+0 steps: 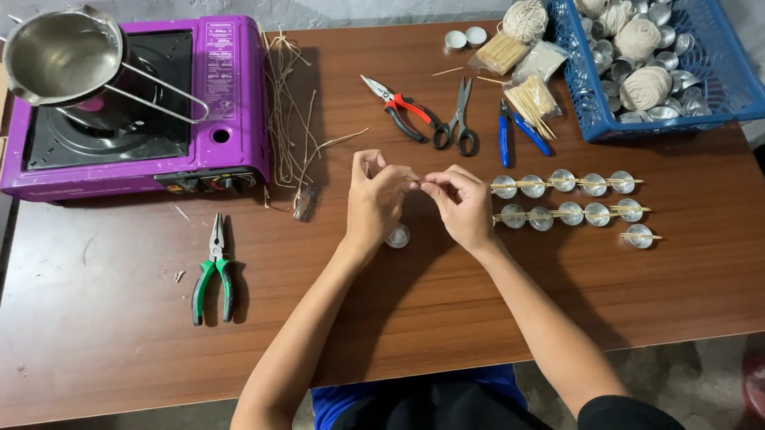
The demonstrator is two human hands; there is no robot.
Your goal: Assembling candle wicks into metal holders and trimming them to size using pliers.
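A brown wooden table (117, 340) stood against a pale, rough wall and filled most of the frame. At centre, the left hand (374, 199) and right hand (461, 206) met fingertip to fingertip, both pinching a thin, pale strand that was too fine to identify. A small round metal cup (397, 236) sat on the table just below the left hand, partly hidden by it.

Right of the hands lay two rows of similar metal cups (565, 197), each row with thin wooden sticks laid across its cups, and one more cup (640, 237) with its own stick below the rows' right end.

At upper left stood a purple portable gas stove (216, 110) with a steel pot (64, 54) on it. Loose pale strands (289, 122) were strewn just right of the stove. Green-handled pliers (213, 276) lay at left centre.

Above the hands lay red-handled pliers (403, 110), black scissors (461, 120) and a blue-handled tool (515, 130). Bundles of wooden sticks (534, 100) and a ball of pale string (524, 18) rested nearby, with two small tins (464, 38) near the table's far edge. A blue plastic basket (741, 91) at upper right held more string balls and many metal cups.
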